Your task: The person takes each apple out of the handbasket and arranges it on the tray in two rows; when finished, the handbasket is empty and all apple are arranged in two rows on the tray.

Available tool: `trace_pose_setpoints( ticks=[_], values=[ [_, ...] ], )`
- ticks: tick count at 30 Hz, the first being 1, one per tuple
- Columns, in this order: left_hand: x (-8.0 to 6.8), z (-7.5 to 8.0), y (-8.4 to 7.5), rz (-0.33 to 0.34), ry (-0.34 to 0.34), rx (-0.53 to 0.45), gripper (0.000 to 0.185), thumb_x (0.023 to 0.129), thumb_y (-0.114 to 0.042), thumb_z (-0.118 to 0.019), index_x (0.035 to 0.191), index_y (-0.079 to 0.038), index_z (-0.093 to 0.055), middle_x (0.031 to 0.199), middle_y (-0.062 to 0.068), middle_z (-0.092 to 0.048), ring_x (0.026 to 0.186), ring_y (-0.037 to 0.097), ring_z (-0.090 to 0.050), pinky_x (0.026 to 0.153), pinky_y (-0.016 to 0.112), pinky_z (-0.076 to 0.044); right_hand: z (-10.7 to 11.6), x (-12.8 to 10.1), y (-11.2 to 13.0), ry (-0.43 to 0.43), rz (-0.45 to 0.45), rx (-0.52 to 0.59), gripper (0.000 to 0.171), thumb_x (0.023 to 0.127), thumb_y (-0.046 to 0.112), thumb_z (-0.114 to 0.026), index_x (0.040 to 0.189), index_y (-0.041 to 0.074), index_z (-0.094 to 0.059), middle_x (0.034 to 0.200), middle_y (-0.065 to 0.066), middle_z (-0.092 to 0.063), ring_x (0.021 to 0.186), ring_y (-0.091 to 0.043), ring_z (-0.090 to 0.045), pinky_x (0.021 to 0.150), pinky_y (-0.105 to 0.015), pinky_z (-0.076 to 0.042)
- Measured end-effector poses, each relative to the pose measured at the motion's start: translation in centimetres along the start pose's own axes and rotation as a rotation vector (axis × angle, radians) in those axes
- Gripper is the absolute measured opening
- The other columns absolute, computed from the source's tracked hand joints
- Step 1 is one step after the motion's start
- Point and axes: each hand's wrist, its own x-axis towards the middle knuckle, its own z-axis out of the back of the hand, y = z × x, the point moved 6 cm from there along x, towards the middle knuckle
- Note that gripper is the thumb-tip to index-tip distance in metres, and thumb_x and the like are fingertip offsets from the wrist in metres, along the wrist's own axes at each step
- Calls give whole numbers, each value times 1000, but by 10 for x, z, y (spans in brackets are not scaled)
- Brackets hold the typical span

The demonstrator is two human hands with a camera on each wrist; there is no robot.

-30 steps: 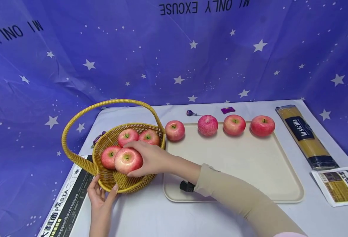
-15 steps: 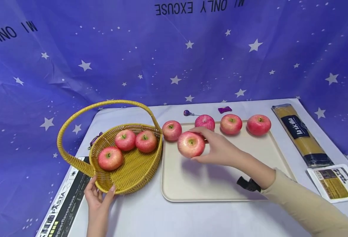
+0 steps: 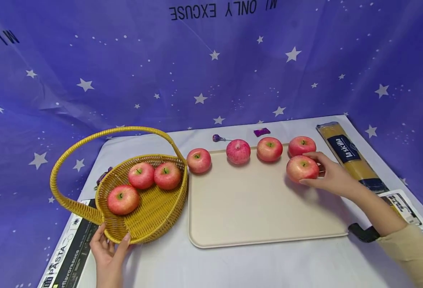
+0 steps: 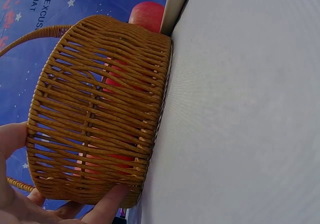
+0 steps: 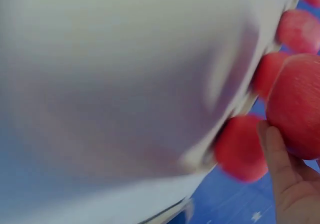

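Observation:
My right hand [image 3: 332, 178] grips a red apple [image 3: 300, 169] over the right part of the beige tray [image 3: 247, 208]. In the right wrist view that apple [image 5: 297, 107] appears large, fingers against its side. Along the tray's far edge runs a row of several apples, among them the rightmost apple [image 3: 301, 145], just behind the held one. At the left my left hand [image 3: 108, 256] holds the near rim of a yellow wicker basket [image 3: 168, 220] between thumb and fingers. Inside the basket sit three apples, the nearest apple [image 3: 123, 199] at its left side.
A lollipop [image 3: 216, 138] and a purple-wrapped candy [image 3: 262, 132] lie behind the tray. Right of it are a pasta pack [image 3: 348, 152] and a white pouch [image 3: 409, 210]. A black-and-white pasta box [image 3: 71, 252] lies left of the basket, whose tall handle [image 3: 125, 129] arches up.
My right hand has lifted an apple out of the basket and carried it rightward across the tray to its far right. The left hand keeps its hold on the basket.

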Motion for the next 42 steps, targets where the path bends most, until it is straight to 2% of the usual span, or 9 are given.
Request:
trace_pose_setpoints(
  ticks=[3, 10, 16, 23, 25, 31, 34, 38, 42],
  values=[
    [-3, 1, -5, 47, -12, 24, 74, 97, -6, -56, 147, -27, -6, 158, 7, 0, 144, 22, -5, 84, 5, -45, 5, -6, -17, 28, -46, -18, 80, 75, 29, -84, 136, 2, -40, 123, -22, -53, 104, -35, -54, 79, -14, -48],
    [1, 5, 1, 62, -7, 28, 75, 97, -11, -59, 147, -31, -7, 158, 4, 1, 145, 22, -4, 87, 8, -46, 8, -19, -35, 70, -146, -56, 87, 77, 37, -82, 140, 1, -34, 127, -28, -49, 112, -45, -50, 90, -60, -49],
    [10, 13, 19, 36, -1, 4, 78, 94, -13, -63, 147, -33, -9, 157, 4, -2, 144, 21, -7, 84, 9, -48, 10, -23, -37, 67, -154, -46, 88, 78, 36, -81, 142, 2, -32, 130, -29, -46, 114, -47, -49, 90, -57, -50],
    [14, 14, 29, 85, -36, 25, 78, 93, -17, -65, 146, -36, -10, 157, 1, -5, 144, 22, -10, 85, 14, -49, 16, -25, -36, 81, -110, -33, 88, 80, 30, -81, 146, 1, -30, 136, -29, -42, 116, -49, -47, 90, -51, -51],
    [14, 14, 29, 101, -35, 44, 78, 94, -20, -65, 146, -37, -10, 158, 0, -3, 145, 22, -8, 87, 15, -48, 21, -25, -32, 63, -68, -12, 88, 80, 23, -81, 146, -1, -29, 139, -30, -38, 116, -50, -46, 93, -41, -52],
    [13, 13, 27, 115, -37, 47, 77, 94, -20, -64, 146, -37, -9, 158, -1, 1, 145, 22, -4, 87, 15, -48, 39, -18, -11, -31, -20, 52, 84, 82, 8, -77, 150, 6, -27, 146, -26, -33, 124, -47, -39, 100, -19, -43],
    [9, 12, 19, 96, -33, 42, 76, 95, -17, -62, 146, -35, -8, 158, 3, 1, 145, 23, -2, 86, 13, -48, 37, -10, 11, -57, -28, 50, 84, 84, 13, -77, 151, 10, -27, 148, -23, -32, 126, -47, -38, 106, -39, -42],
    [0, 4, 3, 68, -16, 59, 75, 97, -14, -60, 147, -30, -7, 157, 8, 0, 145, 22, 0, 89, 9, -44, 21, 1, 53, -77, 18, 70, 84, 82, 17, -79, 151, 15, -30, 147, -20, -34, 127, -46, -39, 99, -66, -36],
    [-5, -4, -8, 64, -5, 55, 72, 97, -10, -58, 147, -26, -8, 158, 10, -2, 144, 19, -5, 89, 7, -42, -13, 14, 100, -54, 157, 81, 81, 78, 17, -82, 147, 17, -39, 144, -11, -42, 129, -34, -42, 104, -57, -38]
  ],
)
